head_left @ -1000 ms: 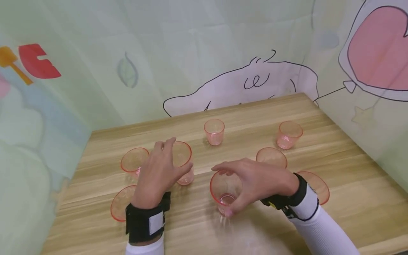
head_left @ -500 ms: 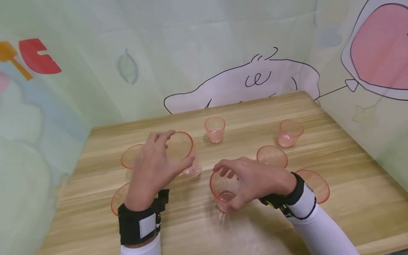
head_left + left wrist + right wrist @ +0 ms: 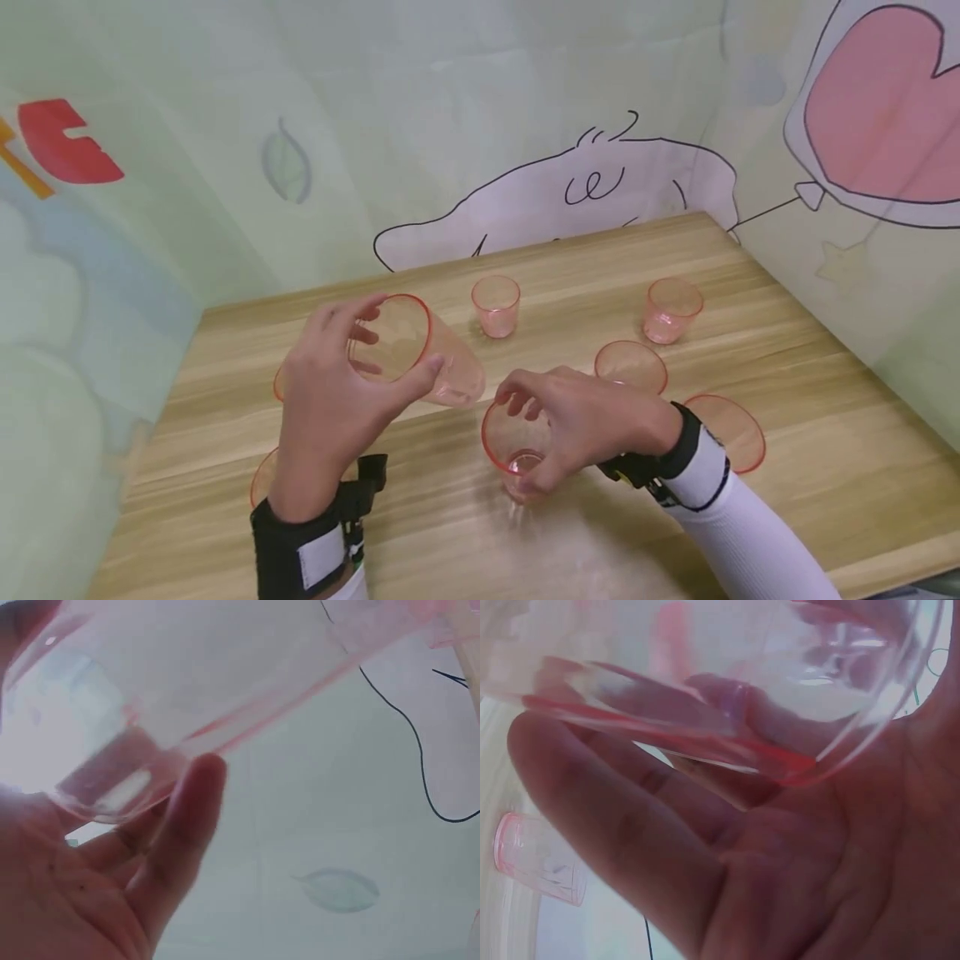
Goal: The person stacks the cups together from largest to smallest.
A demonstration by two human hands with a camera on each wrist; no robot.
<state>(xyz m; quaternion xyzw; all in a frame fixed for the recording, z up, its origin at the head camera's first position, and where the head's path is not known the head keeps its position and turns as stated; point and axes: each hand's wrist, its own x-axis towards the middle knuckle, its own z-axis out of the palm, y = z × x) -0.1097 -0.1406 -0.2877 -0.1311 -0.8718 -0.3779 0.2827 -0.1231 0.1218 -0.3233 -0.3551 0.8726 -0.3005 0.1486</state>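
Mid-frame, the head view shows the left hand (image 3: 322,408) gripping a tilted cup (image 3: 459,364), the right hand (image 3: 585,417) a second cup (image 3: 514,429). Wrist views show one hand each.

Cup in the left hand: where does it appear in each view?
Head: the cup, tilted in the left hand, just left of centre.
Left wrist: large, from the left edge across the top.
Right wrist: I cannot make it out.
Shared landmark: the leaf drawing, upper left in head, lower right in left wrist.
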